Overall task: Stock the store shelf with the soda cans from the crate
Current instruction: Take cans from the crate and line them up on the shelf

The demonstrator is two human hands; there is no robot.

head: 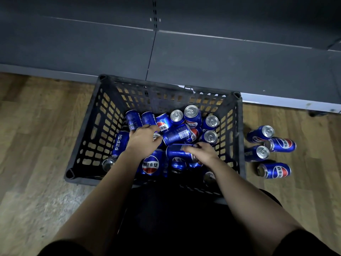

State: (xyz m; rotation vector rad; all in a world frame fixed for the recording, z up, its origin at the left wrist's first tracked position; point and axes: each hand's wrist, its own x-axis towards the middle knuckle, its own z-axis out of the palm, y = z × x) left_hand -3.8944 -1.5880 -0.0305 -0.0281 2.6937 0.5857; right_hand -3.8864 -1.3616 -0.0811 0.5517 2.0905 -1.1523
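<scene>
While picking from the black plastic crate (86, 137), the right grip (203, 152) holds a lying blue soda can (174, 152); of the left grip (142, 139) I cannot tell. Next, I judge, it must be lifted to the far grey shelf (221, 61).

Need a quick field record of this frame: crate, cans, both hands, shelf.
crate: black, slotted, on wooden floor
cans in crate: blue, jumbled, some upright, some lying
floor cans: four, right of crate
left hand: on the pile, grip unclear
right hand: grips lying can
shelf: dark grey, behind crate
</scene>
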